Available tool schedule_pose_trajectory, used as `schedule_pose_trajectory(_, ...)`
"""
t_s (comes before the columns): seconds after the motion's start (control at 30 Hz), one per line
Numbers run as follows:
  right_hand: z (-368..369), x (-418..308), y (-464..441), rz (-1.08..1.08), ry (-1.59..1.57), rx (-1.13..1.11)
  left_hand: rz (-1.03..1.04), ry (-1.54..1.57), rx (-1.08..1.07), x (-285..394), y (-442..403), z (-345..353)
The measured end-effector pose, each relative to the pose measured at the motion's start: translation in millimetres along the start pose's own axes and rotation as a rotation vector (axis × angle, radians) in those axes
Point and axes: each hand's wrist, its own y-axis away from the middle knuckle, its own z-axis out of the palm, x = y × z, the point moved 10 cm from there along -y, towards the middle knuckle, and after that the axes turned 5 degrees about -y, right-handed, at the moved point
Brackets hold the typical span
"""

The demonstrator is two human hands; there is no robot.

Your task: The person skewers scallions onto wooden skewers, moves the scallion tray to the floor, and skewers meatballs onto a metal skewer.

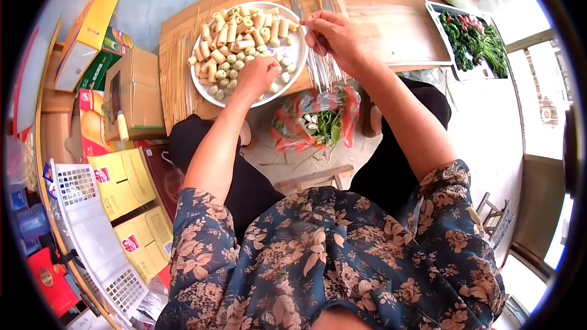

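Note:
A large round white tray (199, 88) on the wooden table holds pale tan tube-shaped pieces (231, 30) and greenish-grey balls (224, 74). Over the tray's near part is my left hand (258, 77), its fingers drawn together among the balls; what they hold is hidden. My right hand (335, 36) is at the tray's right rim, thumb and fingers pinched close to a tan piece. Anything thin in that pinch is too small to tell. Beneath the right hand lie several thin sticks (322, 73), and more thin sticks (181, 76) lie left of the tray.
A clear rectangular tray (394, 62) stands right of the sticks, beside a white tray of leafy greens (471, 43). Between my knees sits a red-striped plastic bag (287, 123) with green scraps. Cardboard boxes (139, 91) and a white plastic basket (92, 232) are at the left.

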Motion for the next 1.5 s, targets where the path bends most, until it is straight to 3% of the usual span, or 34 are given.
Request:
schedule_pose_trajectory(0.23,-15,11,14,0.047,0.097,0.035,-0.044,-0.339,-0.089,7,-5,44)
schedule_pose_trajectory(0.43,-14,11,20,0.029,0.027,-0.004,-0.096,-0.269,-0.113,5,-8,47)
schedule_pose_trajectory(0.5,-14,5,23,0.015,0.039,-0.013,-0.078,-0.152,-0.082,10,-10,39)
schedule_pose_trajectory(0.6,-9,-1,28,0.028,0.028,-0.028,-0.163,0.504,-0.234,3,-34,29)
schedule_pose_trajectory(0.67,-6,-6,30,-0.018,0.038,-0.018,-0.163,0.766,-0.197,20,-46,-12)
schedule_pose_trajectory(0.77,9,-13,40,0.024,0.111,-0.022,-0.172,1.101,-0.039,28,-56,-70)
schedule_pose_trajectory(0.9,20,-11,45,0.032,0.152,-0.024,-0.129,1.521,0.117,-8,-56,-90)
schedule_pose_trajectory(0.97,27,-10,49,0.104,0.169,-0.036,-0.363,1.716,0.263,-41,-43,-72)
schedule_pose_trajectory(1.0,29,-3,51,0.121,0.174,-0.050,-0.349,1.805,0.312,-54,-47,-68)
schedule_pose_trajectory(1.5,64,-1,54,0.157,0.273,-0.129,-0.315,1.896,0.443,-60,-37,-105)
